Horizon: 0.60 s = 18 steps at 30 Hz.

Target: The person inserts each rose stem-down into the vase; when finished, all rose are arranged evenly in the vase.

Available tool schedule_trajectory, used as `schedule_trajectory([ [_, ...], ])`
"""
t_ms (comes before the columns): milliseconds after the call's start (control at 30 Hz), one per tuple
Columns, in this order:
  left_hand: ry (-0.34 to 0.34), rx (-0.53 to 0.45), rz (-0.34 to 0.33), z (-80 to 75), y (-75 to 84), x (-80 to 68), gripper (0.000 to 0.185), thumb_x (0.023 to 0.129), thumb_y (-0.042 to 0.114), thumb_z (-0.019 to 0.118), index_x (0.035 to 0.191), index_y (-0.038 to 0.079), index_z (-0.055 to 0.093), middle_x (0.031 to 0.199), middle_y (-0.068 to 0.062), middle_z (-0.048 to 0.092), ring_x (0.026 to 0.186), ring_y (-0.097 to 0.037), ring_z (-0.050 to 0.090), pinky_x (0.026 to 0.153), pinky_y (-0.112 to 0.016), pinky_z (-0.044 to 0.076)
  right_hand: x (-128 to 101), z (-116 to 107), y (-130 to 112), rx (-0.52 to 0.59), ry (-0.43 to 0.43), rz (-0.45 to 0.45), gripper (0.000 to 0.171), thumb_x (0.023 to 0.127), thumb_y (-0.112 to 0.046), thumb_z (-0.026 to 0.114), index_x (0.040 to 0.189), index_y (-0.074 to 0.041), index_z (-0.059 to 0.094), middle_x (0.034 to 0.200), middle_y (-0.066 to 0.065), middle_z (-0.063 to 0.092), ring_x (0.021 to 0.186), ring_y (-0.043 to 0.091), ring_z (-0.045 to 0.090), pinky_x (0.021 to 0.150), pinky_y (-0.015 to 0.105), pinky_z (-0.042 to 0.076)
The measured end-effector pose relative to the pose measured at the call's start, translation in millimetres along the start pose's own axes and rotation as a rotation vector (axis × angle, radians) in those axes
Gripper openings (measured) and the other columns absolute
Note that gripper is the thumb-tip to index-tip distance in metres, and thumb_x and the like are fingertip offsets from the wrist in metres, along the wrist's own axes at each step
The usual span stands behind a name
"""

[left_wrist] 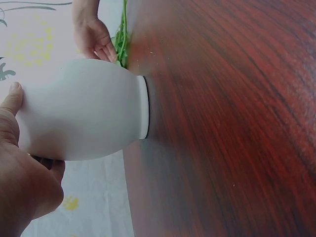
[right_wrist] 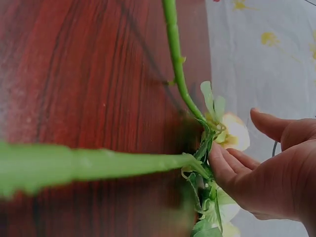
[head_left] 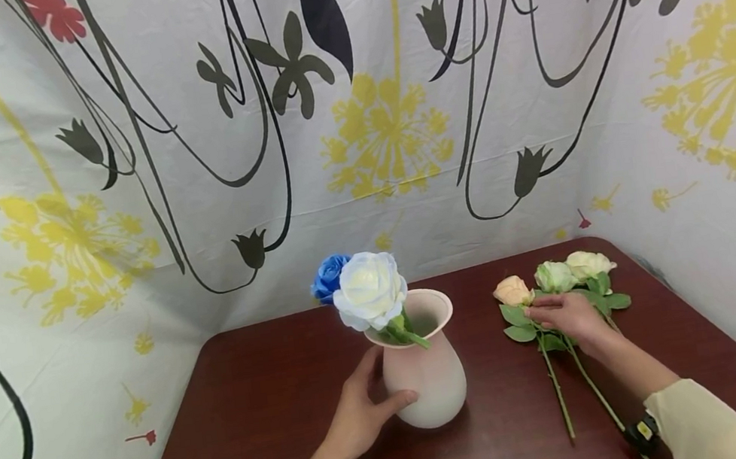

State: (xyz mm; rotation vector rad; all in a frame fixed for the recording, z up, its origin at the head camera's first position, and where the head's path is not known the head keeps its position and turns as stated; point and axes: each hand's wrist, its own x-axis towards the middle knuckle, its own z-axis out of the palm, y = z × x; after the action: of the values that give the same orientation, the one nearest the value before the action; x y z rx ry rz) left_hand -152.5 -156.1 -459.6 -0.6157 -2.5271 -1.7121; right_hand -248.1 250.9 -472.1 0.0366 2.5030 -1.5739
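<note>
A pale matte vase stands upright on the table, and my left hand grips its side, thumb in front. In its mouth lean a white rose with bluish petal edges and a blue rose. My right hand touches the leaves below a peach rose, its thumb apart from the fingers in the right wrist view. Beside that bloom lie a pale green rose and a cream rose. Long green stems run toward the table's near side.
The dark red-brown wooden table has rounded far corners. White cloth printed with flowers and vines hangs close behind it and along both sides. A dark band with a small device sits by the right sleeve.
</note>
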Motion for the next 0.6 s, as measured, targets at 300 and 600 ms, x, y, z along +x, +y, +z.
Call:
schedule_trajectory([
  [300,-0.005,-0.003,-0.007,0.1,-0.6,0.4,0.075,0.092,0.037,0.086,0.156,0.029,0.047,0.149,0.007,0.059,0.136,-0.017,0.057,0.113,-0.047,0.048,9.2,6.5,0.3,-0.104,0.068,-0.041,0.048,0.097,-0.015,0.077,0.129,0.018,0.064,0.117,0.03,0.072,0.092,0.026,0.073,0.078,0.039,0.061],
  [600,-0.002,-0.004,-0.004,-1.0,1.9,-0.5,0.075,0.092,0.037,0.086,0.156,0.027,0.047,0.149,0.007,0.059,0.136,-0.016,0.057,0.113,-0.044,0.048,13.9,13.7,-0.8,-0.171,0.102,-0.039,0.033,0.089,-0.011,0.084,0.11,0.012,0.073,0.094,0.017,0.074,0.079,0.023,0.068,0.066,0.037,0.057],
])
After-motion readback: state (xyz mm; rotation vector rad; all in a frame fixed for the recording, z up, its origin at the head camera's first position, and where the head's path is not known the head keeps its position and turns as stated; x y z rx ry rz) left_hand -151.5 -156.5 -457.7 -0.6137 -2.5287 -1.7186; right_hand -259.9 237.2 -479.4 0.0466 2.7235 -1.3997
